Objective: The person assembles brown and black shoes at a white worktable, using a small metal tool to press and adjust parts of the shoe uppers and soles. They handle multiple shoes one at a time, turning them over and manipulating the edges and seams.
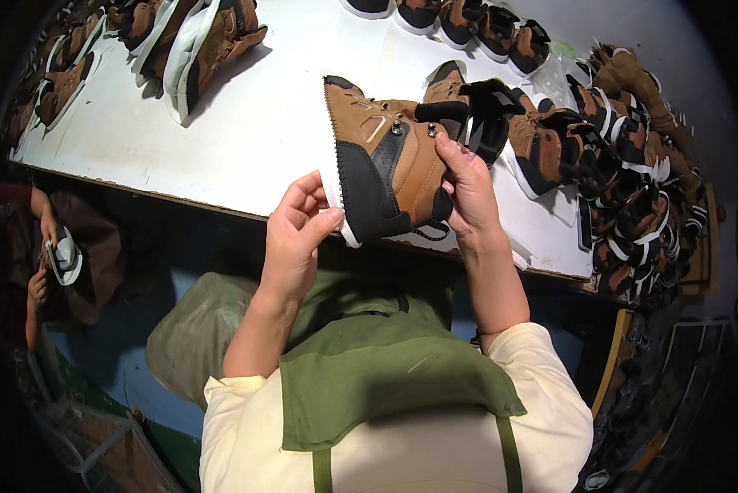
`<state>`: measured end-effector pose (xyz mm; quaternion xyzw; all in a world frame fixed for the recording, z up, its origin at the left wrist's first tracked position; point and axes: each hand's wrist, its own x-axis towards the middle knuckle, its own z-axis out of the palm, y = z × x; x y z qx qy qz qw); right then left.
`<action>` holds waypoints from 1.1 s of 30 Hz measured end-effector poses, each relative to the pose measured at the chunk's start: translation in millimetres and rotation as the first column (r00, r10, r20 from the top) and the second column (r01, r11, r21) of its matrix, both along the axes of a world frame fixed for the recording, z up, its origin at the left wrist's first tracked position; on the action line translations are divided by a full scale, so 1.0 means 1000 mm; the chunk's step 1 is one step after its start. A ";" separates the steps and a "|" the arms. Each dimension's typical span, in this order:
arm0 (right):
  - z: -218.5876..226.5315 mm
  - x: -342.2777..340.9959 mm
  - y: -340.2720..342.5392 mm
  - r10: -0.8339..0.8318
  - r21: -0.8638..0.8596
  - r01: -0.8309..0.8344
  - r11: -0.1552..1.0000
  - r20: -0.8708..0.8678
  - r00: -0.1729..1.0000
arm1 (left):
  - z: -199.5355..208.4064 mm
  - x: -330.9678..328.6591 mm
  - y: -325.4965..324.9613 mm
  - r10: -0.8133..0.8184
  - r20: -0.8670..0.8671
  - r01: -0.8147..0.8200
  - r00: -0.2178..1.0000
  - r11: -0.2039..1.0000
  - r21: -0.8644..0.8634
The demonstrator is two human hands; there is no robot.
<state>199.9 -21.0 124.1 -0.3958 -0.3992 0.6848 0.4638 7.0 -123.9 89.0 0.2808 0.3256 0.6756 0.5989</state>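
Between my hands is a brown and black boot upper [377,164], tipped on its side above the front edge of the white table [221,156]. Its white bottom edge faces left and its collar faces right. My left hand [299,215] pinches the white edge near the heel between thumb and fingers. At the collar, my right hand [470,185] grips the upper, its thumb lying by the metal lace hooks and the other fingers partly hidden. A black pull loop hangs below the heel. Just behind the held upper stands another brown and black boot upper [494,123].
Several similar uppers line the table's back edge, with a dense pile [632,214] at the right. More uppers [209,53] lie at the far left. A dark phone-like object [584,223] rests near the right edge. Lower left, a co-worker's hands [44,234] hold a white-edged piece.
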 end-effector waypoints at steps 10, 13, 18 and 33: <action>0.008 -0.003 0.005 0.035 -0.062 -0.044 0.997 -0.137 0.990 | -0.004 0.008 -0.010 0.076 -0.260 -0.060 0.963 0.996 0.069; 0.008 -0.003 0.003 0.049 -0.042 -0.055 0.998 -0.147 0.988 | -0.003 0.012 -0.011 0.153 -0.399 -0.136 0.904 0.988 0.072; 0.008 -0.004 0.003 0.026 -0.037 -0.033 0.999 -0.162 0.986 | -0.001 0.013 -0.015 0.218 -0.472 -0.192 0.854 0.976 0.102; 0.046 0.007 -0.026 0.166 0.484 -0.367 0.794 0.407 0.898 | 0.036 -0.010 -0.008 0.420 -0.326 -0.358 0.847 0.904 0.233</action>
